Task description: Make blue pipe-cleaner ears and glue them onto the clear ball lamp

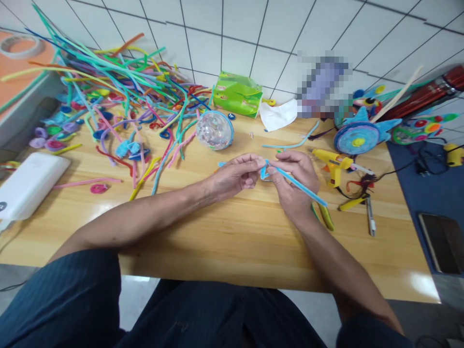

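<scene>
I seemed to be bending a light-blue pipe cleaner [300, 186] above the wooden table [217, 241], pinched in my left hand [237, 176] and gripped by my right hand [296, 181]; shaping it further called for steady fingertips.

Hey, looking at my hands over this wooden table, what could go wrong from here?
The bent light-blue fuzzy stem, pinched by your left hand and right hand, might slip and lose its bend. The yellow plastic glue gun lies close to your right hand, so a sideways sweep could knock it. The clear, rounded plastic container beyond your left hand might roll if bumped.
</scene>
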Demonstrator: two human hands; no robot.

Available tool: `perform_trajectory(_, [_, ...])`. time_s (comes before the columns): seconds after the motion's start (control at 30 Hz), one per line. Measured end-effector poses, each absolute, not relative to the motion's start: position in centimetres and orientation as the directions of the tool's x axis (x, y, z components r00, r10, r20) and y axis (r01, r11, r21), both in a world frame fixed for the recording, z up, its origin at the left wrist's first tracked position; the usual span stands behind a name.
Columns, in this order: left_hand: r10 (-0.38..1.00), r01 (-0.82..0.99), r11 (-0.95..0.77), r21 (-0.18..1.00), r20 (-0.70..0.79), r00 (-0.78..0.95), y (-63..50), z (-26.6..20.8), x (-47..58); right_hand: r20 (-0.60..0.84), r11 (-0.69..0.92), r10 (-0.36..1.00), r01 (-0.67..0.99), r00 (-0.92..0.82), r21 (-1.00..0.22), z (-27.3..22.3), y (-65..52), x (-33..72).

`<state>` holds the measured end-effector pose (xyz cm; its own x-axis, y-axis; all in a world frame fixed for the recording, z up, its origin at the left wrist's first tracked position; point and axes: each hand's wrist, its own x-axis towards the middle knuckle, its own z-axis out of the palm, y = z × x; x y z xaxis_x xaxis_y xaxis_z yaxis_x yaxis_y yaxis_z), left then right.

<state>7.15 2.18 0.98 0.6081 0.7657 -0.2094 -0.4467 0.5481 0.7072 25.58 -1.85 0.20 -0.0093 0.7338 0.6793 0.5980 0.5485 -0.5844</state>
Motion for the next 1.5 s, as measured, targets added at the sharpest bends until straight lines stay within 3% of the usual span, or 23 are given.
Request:
perform_trajectory(0.27, [0.793,-0.482,0.517,0.708,-0.184,0.581,2.0,1.0,7.1,0.694,0.565,0.715,0.65,-0.08,-0.508,-0.4,-2.0,25.5])
perform_trajectory(0.5, [0.822,-0.521,0.47,0.712,-0.139,0.552,2.8,1.1,6.7,0.652,0.69,0.674,0.612,-0.347,-0.387,-0.1,-2.1,26.5])
perform_trajectory(0.6, [0.83,-0.526,0.443,0.726,-0.111,0.546,2.9,0.8,6.7,0.612,0.641,0.735,0.594,-0.293,-0.485,0.6,-2.3,26.5])
perform_trajectory(0.73, [0.844,-0.515,0.4,0.758,-0.086,0.53,2.8,0.4,6.9,0.545,0.493,0.833,0.578,-0.097,-0.651,1.5,-2.2,26.1])
perform_trajectory(0.93, [0.869,-0.495,0.339,0.8,-0.065,0.49,2.8,0.8,6.9,0.514,0.448,0.857,0.525,-0.023,-0.724,2.5,-1.6,26.6])
perform_trajectory(1.03, [0.867,-0.499,0.348,0.794,-0.069,0.493,3.0,1.2,6.6,0.497,0.504,0.854,0.473,-0.15,-0.723,3.4,-1.3,27.7])
perform_trajectory(1.13, [0.865,-0.503,0.377,0.778,-0.102,0.492,3.2,1.3,6.5,0.349,0.504,0.856,0.472,-0.38,-0.723,4.7,-0.9,29.4])
perform_trajectory(1.3, [0.862,-0.51,0.383,0.77,-0.099,0.498,3.2,1.1,6.5,0.086,0.327,0.815,0.331,-0.573,-0.885,6.0,-0.2,31.6])
perform_trajectory(1.37, [0.864,-0.51,0.364,0.779,-0.078,0.497,3.2,1.1,6.6,0.052,0.2,0.85,0.229,-0.525,-0.953,5.6,0.0,31.6])
perform_trajectory(1.5, [0.879,-0.473,0.335,0.815,-0.089,0.468,3.1,1.2,6.8,-0.022,0.009,0.987,0.19,-0.157,-0.982,3.8,0.1,30.2])
